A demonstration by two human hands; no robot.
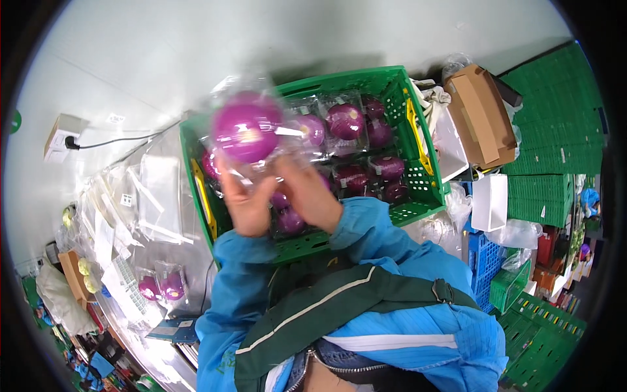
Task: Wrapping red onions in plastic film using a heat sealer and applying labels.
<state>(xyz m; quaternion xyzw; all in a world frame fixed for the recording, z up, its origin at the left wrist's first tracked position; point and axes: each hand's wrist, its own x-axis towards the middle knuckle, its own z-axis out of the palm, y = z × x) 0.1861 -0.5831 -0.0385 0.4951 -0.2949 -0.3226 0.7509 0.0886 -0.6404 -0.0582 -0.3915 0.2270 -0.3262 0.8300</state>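
A purple red cabbage (247,127) in a clear plastic bag is held up above the left part of a green crate (326,83); motion blurs it. My left hand (248,208) grips the bag from below, its thumb toward the right. Close beside it, my right hand (308,196) is closed on the lower right part of the same bag, its fingertips partly hidden by plastic and blur. Inside the crate lie several more bagged red cabbages (345,121), pale stem ends showing on some. Yellow handles (418,137) mark the crate's two short sides.
Left of the crate, clear bags (160,196), a keyboard (127,281) and two bagged cabbages (172,286) lie on a metal table. To the right are an open cardboard box (480,117), stacked green crates (542,196) and a blue crate (484,261). A white wall rises behind.
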